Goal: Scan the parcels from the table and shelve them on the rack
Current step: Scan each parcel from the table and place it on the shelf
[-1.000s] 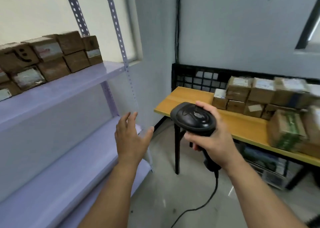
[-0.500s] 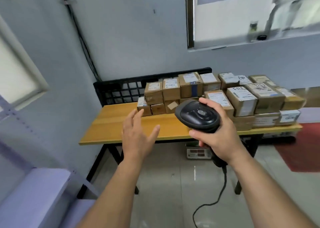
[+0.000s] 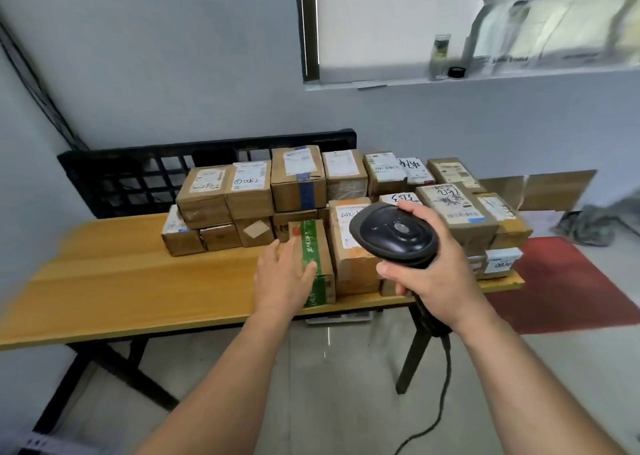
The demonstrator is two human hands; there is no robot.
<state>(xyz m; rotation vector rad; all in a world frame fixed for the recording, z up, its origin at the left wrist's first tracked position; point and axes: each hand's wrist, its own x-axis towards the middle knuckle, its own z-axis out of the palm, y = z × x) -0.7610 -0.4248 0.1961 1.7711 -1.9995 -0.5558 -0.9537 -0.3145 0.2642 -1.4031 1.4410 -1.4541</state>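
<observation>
Left hand (image 3: 284, 278) reaching open toward green-taped brown cardboard parcel (image 3: 320, 246); right hand (image 3: 434, 274) gripping black handheld scanner (image 3: 393, 234). Risk: one-handed grab slipping, parcel dropping.

Parcels (image 3: 298, 184) stacked two high on the right half of the counter (image 3: 121, 281), with a crate (image 3: 138, 177) on edge behind them against the wall. Front parcel (image 3: 313, 246) lies at the counter's near edge, left grip (image 3: 282, 281) just before it; right grip (image 3: 440, 274), to the right, holds the scanner (image 3: 394, 233) in front of the stack. Mat (image 3: 571, 281) on the floor right of the counter; bottle (image 3: 440, 56) on the sill (image 3: 381, 82) above.
</observation>
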